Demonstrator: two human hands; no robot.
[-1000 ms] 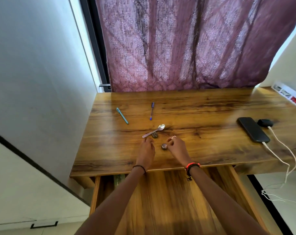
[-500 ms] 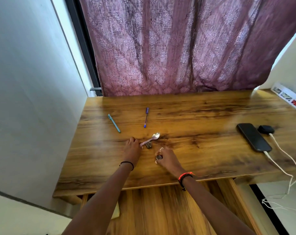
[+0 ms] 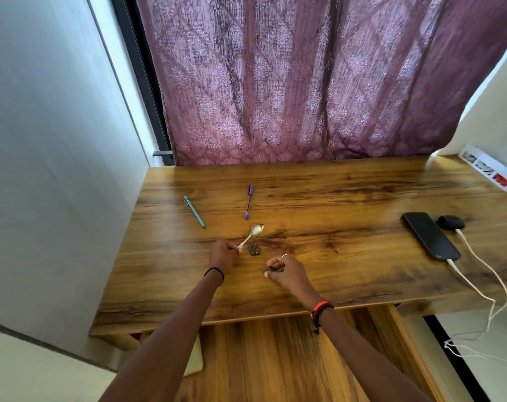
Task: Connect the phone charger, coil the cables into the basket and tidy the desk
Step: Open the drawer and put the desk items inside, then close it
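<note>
My left hand (image 3: pixel 224 253) pinches the handle of a metal spoon (image 3: pixel 253 232) lying on the wooden desk (image 3: pixel 333 198). A small dark object (image 3: pixel 254 248) rests just right of that hand. My right hand (image 3: pixel 287 271) is closed around another small dark object (image 3: pixel 273 268), partly hidden by the fingers. At the right a black phone (image 3: pixel 430 235) lies flat with a white charger cable (image 3: pixel 478 274) plugged into its near end. The cable hangs over the desk's front edge to the floor. No basket is in view.
A teal pen (image 3: pixel 194 211) and a blue pen (image 3: pixel 249 201) lie at the back left. A black rounded object (image 3: pixel 450 222) sits beside the phone. A white box (image 3: pixel 490 172) stands at the far right. An open drawer (image 3: pixel 275 358) projects below the desk front. A purple curtain (image 3: pixel 304 76) hangs behind.
My left hand moved left and forward to the spoon's handle and took hold of it. My right hand lifted slightly with the small dark object in its fingers. The camera view shifted.
</note>
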